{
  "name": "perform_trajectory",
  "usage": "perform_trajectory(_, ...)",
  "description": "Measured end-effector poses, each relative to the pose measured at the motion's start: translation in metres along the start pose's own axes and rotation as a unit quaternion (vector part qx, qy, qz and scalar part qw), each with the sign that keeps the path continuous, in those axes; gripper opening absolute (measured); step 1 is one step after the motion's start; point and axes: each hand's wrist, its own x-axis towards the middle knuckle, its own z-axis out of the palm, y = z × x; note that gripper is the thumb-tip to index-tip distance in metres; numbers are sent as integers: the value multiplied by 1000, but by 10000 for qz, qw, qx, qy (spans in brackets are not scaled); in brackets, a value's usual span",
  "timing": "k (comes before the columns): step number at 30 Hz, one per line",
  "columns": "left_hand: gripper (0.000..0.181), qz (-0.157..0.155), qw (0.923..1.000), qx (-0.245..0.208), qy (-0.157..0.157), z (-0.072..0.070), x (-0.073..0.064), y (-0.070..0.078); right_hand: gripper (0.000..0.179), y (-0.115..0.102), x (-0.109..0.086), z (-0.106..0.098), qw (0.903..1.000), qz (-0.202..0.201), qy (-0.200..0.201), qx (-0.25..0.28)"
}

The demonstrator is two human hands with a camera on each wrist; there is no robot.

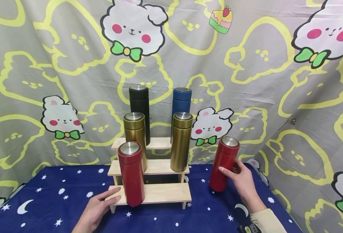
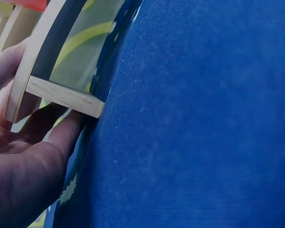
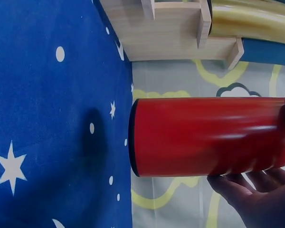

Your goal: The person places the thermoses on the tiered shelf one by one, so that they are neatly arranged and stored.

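Note:
My right hand grips a red thermos round its side, to the right of the wooden step stand. In the right wrist view the bottom of this red thermos hangs over the cloth, its shadow below. My left hand holds the left end of the lowest step of the stand, with fingers above and below the board. Another red thermos stands on that step, close to the left fingertips. Two gold thermoses stand on the middle step.
On the top step are a black thermos at left and a blue thermos at right. A dark blue cloth with stars and moons covers the table. A grey patterned curtain hangs close behind and at the sides.

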Motion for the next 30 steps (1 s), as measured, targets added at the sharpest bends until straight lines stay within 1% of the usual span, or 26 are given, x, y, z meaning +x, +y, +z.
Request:
perform_trajectory(6, 61, 36, 10000, -17, 7, 0, 0, 0, 76, -4, -7, 3, 9998, -100, -43, -139)
perform_trajectory(12, 61, 13, 10000, -7, 1, 0, 0, -1, 74, -7, -10, 5, 9997, -90, -136, -192)
perform_trajectory(23, 57, 67, 10000, -18, 26, -1, -1, -5, 75, -4, -14, 5, 9994, -24, -192, -288)
perform_trajectory(30, 55, 35, 10000, -41, 58, -1, 1, -7, 74, -4, -17, 5, 9993, -11, -227, -288)
